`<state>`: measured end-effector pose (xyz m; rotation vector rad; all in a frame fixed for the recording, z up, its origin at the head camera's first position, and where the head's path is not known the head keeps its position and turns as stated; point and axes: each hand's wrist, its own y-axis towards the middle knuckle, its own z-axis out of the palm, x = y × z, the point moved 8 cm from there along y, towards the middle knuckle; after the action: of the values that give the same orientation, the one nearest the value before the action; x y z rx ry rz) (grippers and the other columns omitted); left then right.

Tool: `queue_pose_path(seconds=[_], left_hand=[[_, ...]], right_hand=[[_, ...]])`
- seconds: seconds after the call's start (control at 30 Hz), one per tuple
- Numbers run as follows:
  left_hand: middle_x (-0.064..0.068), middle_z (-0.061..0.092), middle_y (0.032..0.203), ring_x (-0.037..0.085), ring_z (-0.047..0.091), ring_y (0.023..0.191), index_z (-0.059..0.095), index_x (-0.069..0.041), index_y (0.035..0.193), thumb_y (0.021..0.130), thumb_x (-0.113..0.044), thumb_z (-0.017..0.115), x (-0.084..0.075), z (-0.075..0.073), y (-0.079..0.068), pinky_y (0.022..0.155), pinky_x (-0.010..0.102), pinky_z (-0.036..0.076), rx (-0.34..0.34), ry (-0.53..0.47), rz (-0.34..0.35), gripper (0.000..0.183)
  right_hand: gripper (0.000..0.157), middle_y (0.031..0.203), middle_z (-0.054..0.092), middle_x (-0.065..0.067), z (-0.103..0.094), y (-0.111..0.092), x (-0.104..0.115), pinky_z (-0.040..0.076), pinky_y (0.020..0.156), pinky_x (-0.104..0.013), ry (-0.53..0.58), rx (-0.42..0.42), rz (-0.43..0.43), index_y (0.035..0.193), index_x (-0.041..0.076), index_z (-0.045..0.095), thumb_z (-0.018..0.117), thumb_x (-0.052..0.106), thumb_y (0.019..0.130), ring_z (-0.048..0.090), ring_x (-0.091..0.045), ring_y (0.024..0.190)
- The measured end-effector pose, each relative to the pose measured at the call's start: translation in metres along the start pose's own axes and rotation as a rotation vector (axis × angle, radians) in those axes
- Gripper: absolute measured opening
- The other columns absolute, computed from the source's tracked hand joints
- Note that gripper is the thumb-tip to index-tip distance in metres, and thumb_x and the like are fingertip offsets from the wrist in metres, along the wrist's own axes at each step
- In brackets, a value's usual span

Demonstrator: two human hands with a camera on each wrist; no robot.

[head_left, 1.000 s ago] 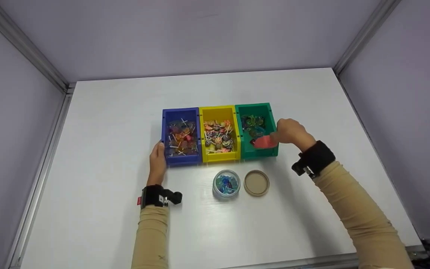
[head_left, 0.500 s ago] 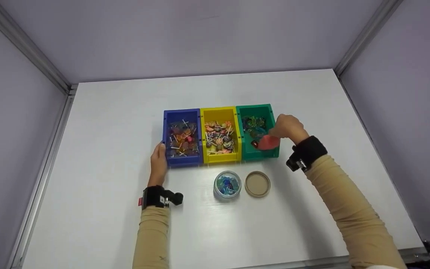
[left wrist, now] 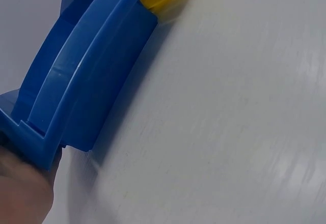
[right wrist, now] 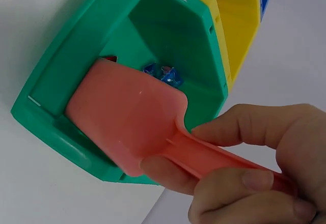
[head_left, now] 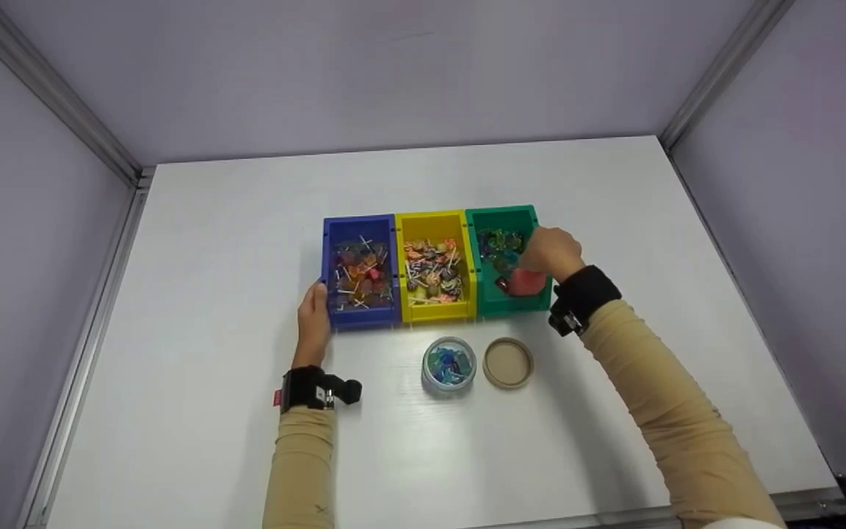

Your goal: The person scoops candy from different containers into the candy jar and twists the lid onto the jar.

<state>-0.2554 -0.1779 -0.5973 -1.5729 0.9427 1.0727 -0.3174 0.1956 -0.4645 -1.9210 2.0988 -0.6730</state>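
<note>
My right hand (head_left: 551, 250) grips the handle of a pink scoop (right wrist: 130, 114). The scoop's bowl is down inside the green bin (head_left: 515, 303), near its front wall, with its back facing up in the right wrist view. A red wrapped candy (head_left: 501, 284) lies beside the bowl, and blue and green wrapped candies (head_left: 500, 241) lie farther back. My left hand (head_left: 313, 323) rests along the outer left side of the blue bin (left wrist: 97, 76), at its front corner. Its fingers are mostly hidden there.
A yellow bin (head_left: 438, 312) of small lollipops joins the blue and green bins. The blue bin holds clear-coloured lollipops (head_left: 363, 275). In front stand a clear jar (head_left: 449, 365) with blue candies and a round tan lid (head_left: 508, 363). Walls border the white table (head_left: 210, 257).
My right hand has shifted left over the green bin and tilted the scoop, its bowl now turned down closer to the front wall. The left hand stays against the blue bin.
</note>
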Motion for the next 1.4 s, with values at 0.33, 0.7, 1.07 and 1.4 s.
queue_pose_path(seconds=[0.33, 0.7, 1.07, 1.4], left_hand=[[0.019, 0.028, 0.159, 0.032, 0.021, 0.151, 0.026, -0.001, 0.151, 0.106, -0.034, 0.029, -0.0009, 0.0002, 0.0007, 0.127, 0.042, 0.019, -0.004, 0.016, 0.004, 0.056], [0.020, 0.029, 0.157, 0.033, 0.022, 0.150, 0.028, 0.001, 0.150, 0.106, -0.031, 0.031, -0.0012, -0.0005, 0.0003, 0.127, 0.042, 0.019, -0.020, 0.002, 0.024, 0.054], [0.019, 0.026, 0.159, 0.032, 0.020, 0.151, 0.025, -0.001, 0.151, 0.106, -0.034, 0.030, -0.0006, -0.0008, 0.0014, 0.127, 0.042, 0.018, -0.008, 0.006, -0.002, 0.056], [0.020, 0.027, 0.159, 0.033, 0.020, 0.151, 0.026, 0.000, 0.151, 0.106, -0.033, 0.030, 0.0007, -0.0010, 0.0017, 0.127, 0.043, 0.018, -0.014, 0.019, 0.002, 0.056]], right_hand=[[0.029, 0.091, 0.061, -0.014, 0.0061, 0.0012, -0.0012, 0.046, 0.058, -0.032, -0.002, -0.009, 0.020, 0.101, -0.004, 0.068, 0.058, 0.021, 0.088, 0.046, -0.020, 0.072], [0.040, 0.098, 0.064, -0.016, 0.0034, 0.0046, -0.0015, 0.048, 0.060, -0.033, 0.020, -0.071, 0.063, 0.109, -0.005, 0.066, 0.062, 0.030, 0.089, 0.048, -0.020, 0.074], [0.036, 0.087, 0.054, -0.011, -0.0014, -0.0010, 0.0028, 0.041, 0.057, -0.030, -0.017, -0.020, 0.046, 0.109, -0.005, 0.066, 0.061, 0.026, 0.090, 0.047, -0.021, 0.073], [0.039, 0.104, 0.066, -0.018, 0.0054, -0.0023, 0.0035, 0.053, 0.067, -0.037, -0.041, -0.002, 0.034, 0.112, -0.006, 0.065, 0.062, 0.025, 0.088, 0.050, -0.022, 0.078]])
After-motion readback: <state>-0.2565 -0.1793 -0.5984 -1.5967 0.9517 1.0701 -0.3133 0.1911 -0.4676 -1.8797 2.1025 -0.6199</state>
